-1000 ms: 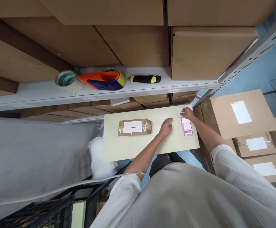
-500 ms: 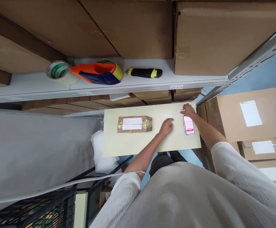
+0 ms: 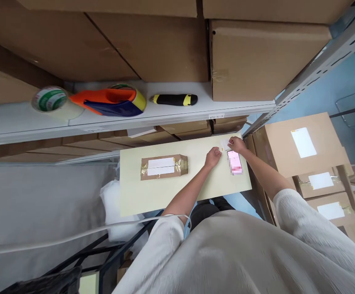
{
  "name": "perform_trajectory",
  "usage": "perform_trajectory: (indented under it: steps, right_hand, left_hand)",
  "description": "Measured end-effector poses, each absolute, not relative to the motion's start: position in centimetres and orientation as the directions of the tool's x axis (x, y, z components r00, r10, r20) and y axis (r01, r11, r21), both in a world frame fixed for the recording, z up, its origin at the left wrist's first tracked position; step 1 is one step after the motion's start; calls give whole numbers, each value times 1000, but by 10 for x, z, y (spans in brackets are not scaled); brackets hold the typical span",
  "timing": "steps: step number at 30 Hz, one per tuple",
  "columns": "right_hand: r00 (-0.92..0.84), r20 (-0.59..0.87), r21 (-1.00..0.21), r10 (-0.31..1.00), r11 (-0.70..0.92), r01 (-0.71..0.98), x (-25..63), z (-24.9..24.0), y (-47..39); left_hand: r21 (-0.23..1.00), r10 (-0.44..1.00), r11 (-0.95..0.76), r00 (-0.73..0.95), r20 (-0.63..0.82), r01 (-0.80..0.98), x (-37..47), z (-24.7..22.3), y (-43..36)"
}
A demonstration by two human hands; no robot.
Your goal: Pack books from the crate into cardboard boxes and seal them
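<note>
A small whitish slip (image 3: 225, 144) lies between my hands at the far right of the pale board (image 3: 153, 200). My right hand (image 3: 236, 144) pinches the slip's right side. Close to its left side is my left hand (image 3: 213, 157), fingers curled together; whether they hold an edge of it is too small to tell. Just below the slip, a phone (image 3: 235, 162) with a pink screen lies face up. Left of my hands, a taped cardboard package (image 3: 164, 166) with white labels rests on the board.
On the shelf (image 3: 177, 111) beyond the board are a tape roll (image 3: 50, 100), an orange and blue tape dispenser (image 3: 110, 101) and a black and yellow cutter (image 3: 175, 99). Labelled cartons (image 3: 306, 143) stand at the right. A white cable (image 3: 88, 235) runs at the lower left.
The view has shifted. My left hand has curled its fingers and come closer to my right hand. The slip now shows more openly between them.
</note>
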State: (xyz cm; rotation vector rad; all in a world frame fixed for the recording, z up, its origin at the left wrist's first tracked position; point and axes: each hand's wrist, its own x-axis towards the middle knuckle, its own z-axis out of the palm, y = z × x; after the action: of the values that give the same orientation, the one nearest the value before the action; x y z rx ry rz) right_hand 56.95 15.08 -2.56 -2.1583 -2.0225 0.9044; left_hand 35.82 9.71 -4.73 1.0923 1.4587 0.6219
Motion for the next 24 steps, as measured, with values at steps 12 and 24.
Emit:
perform_trajectory:
  steps: [12,24]
  right_hand:
    - [-13,-403,-444,915,-183,877,574,13,143]
    - [38,-370,-87,928,-76,993,573,40,140]
  left_hand:
    - [863,897,411,42,-441,294,399,-40,128]
    - [780,884,459,-134,-447,426,349,-22,129]
